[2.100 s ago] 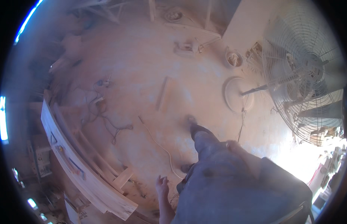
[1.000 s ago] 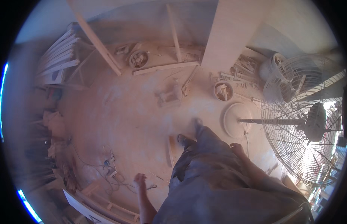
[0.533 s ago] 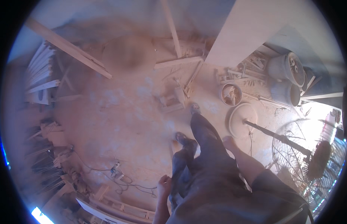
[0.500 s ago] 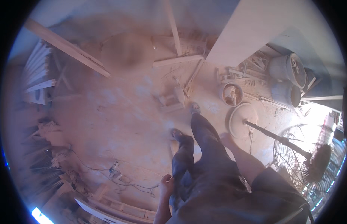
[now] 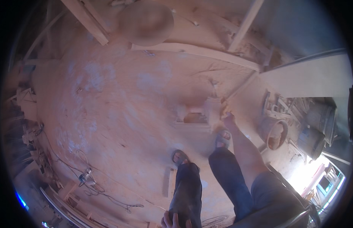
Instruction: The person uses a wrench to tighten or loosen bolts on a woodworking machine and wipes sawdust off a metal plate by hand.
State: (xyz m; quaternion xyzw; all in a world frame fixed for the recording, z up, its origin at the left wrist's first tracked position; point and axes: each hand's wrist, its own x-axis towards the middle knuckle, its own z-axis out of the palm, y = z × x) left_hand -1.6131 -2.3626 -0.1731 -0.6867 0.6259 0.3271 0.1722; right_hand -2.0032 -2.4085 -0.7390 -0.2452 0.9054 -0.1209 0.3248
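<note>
My right hand (image 5: 229, 118) reaches down and forward past my right foot, beside a dusty wooden frame-like piece (image 5: 191, 125) on the floor. Its fingers are small and blurred, so I cannot tell whether they grip anything. My left hand (image 5: 175, 220) rests on my left leg at the lower edge, fingers apart. A thin pale tip (image 5: 159, 207) shows beside that hand; whether it is held or lies on the floor I cannot tell. Both sandalled feet stand just behind the wooden piece.
A corded power tool (image 5: 85, 175) lies at the lower left. At right stand an open bucket (image 5: 274, 133), dark drums (image 5: 311, 142) and wood scraps (image 5: 284, 108). A long board (image 5: 199, 51) lies ahead, with a round, blurred object (image 5: 146, 23) beyond it. Timber is stacked along the left.
My view has shifted down and to the right as I bend. The right arm now stretches to the floor beside the wooden piece. My left hand has come down onto my leg.
</note>
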